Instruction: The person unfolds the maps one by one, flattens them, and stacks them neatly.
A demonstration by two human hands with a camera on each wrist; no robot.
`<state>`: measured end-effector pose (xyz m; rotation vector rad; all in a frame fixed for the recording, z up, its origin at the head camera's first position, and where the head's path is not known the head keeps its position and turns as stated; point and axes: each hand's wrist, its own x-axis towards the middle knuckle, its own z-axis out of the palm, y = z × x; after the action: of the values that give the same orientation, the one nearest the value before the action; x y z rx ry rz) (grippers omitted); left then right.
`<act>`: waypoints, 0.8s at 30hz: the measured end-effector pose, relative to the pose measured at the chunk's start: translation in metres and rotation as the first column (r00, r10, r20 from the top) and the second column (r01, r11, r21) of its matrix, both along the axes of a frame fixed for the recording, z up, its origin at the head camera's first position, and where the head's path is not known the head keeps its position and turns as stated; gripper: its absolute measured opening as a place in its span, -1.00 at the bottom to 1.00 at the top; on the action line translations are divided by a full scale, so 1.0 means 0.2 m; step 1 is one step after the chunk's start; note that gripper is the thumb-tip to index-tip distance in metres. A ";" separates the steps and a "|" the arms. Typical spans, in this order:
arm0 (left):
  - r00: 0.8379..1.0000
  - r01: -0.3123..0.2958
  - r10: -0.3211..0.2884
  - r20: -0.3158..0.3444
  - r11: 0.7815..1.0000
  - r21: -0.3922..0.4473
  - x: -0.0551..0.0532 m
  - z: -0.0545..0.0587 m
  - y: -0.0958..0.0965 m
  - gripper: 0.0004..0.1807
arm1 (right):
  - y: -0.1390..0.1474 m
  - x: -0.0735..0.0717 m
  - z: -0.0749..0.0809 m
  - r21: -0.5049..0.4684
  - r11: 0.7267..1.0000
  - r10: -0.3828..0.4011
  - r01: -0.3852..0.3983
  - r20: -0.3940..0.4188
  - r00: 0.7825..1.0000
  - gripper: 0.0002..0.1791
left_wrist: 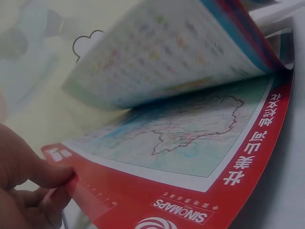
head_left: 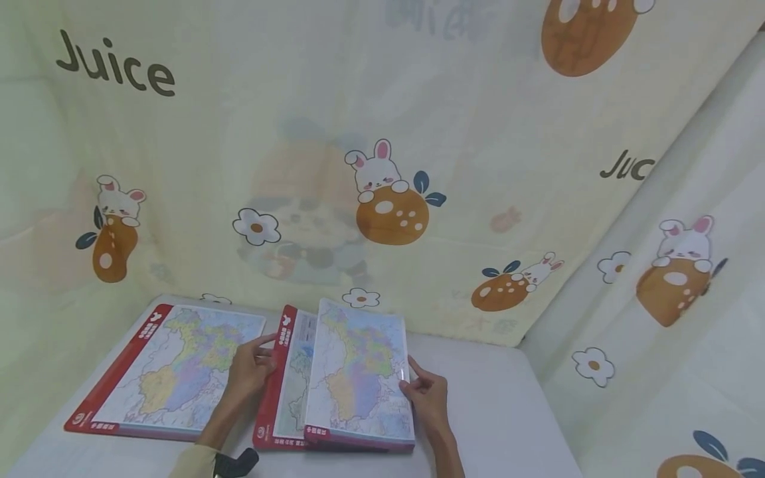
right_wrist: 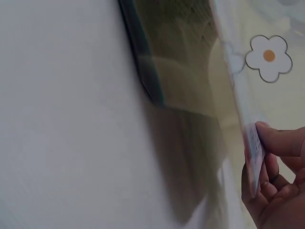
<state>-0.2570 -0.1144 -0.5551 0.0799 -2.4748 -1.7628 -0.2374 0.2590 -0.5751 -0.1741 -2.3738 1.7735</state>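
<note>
Beige sleeve (head_left: 194,461) and black strap (head_left: 236,463) on the left wrist sit nearest the head camera. Left to right from there: left map (head_left: 191,372) flat on the white table (head_left: 490,398), partly behind the forearm. Left hand (head_left: 250,368) pinches the red border of the lower map (head_left: 299,382), thumb on top. Upper map (head_left: 358,372) overlaps that one, tilted clear over much of its face; can't tell if their bottom edges touch. Right hand (head_left: 429,398) pinches the upper map's right edge. Risks, my read: uneven pull could crease a sheet or crack a corner; slick faces could slip from a light pinch and drop; if the sheets cling, the lower map could drag along and knock the left map. Materials: thin, bendy, glossy printed sheets, smooth, rectangular with rounded corners, red bands; curtain (head_left: 478,133) behind is soft cloth-like stuff, lightly creased, bunny-and-fruit print.
</note>
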 end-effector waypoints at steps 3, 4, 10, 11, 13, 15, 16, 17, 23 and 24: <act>1.000 -0.011 0.011 0.015 1.000 -0.019 0.00 0.02 -0.01 -0.36 | 0.06 0.00 0.02 0.016 0.998 -0.061 0.062 -0.026 0.998 -0.34; 1.000 -0.013 0.014 0.024 1.000 -0.024 0.00 0.02 -0.01 -0.36 | 0.08 0.00 0.03 0.027 0.997 -0.076 0.076 -0.033 0.997 -0.34; 0.999 -0.027 0.030 0.040 0.998 -0.064 0.00 0.03 -0.04 -0.34 | 0.19 0.04 0.08 0.092 0.985 -0.147 0.146 0.004 0.989 -0.34; 0.999 -0.029 0.032 0.037 0.997 -0.073 0.00 0.03 -0.05 -0.34 | 0.21 0.05 0.08 0.100 0.982 -0.161 0.158 0.016 0.987 -0.34; 0.999 -0.038 0.040 0.028 0.995 -0.087 0.00 0.03 -0.07 -0.34 | 0.25 0.06 0.09 0.108 0.978 -0.182 0.178 0.030 0.983 -0.35; 0.999 -0.046 0.047 0.010 0.994 -0.100 0.00 0.03 -0.08 -0.34 | 0.28 0.07 0.10 0.115 0.974 -0.201 0.197 0.025 0.979 -0.35; 0.999 -0.050 0.051 0.005 0.993 -0.106 0.00 0.03 -0.09 -0.35 | 0.30 0.07 0.10 0.117 0.972 -0.208 0.205 0.013 0.978 -0.34; 0.999 -0.051 0.051 0.000 0.993 -0.110 -0.01 0.03 -0.10 -0.35 | 0.32 0.07 0.10 0.122 0.969 -0.216 0.213 0.008 0.976 -0.34; 0.999 -0.052 0.051 -0.015 0.989 -0.138 -0.02 0.03 -0.15 -0.39 | 0.41 0.09 0.12 0.148 0.954 -0.265 0.261 0.007 0.964 -0.33; 0.998 -0.055 0.052 -0.021 0.987 -0.150 -0.02 0.03 -0.16 -0.39 | 0.42 0.09 0.12 0.151 0.951 -0.276 0.271 0.008 0.961 -0.33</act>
<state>-0.2614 -0.1467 -0.5488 0.1174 -2.5586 -1.5448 -0.2186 0.3428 -0.5513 -0.4866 -2.3542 1.4725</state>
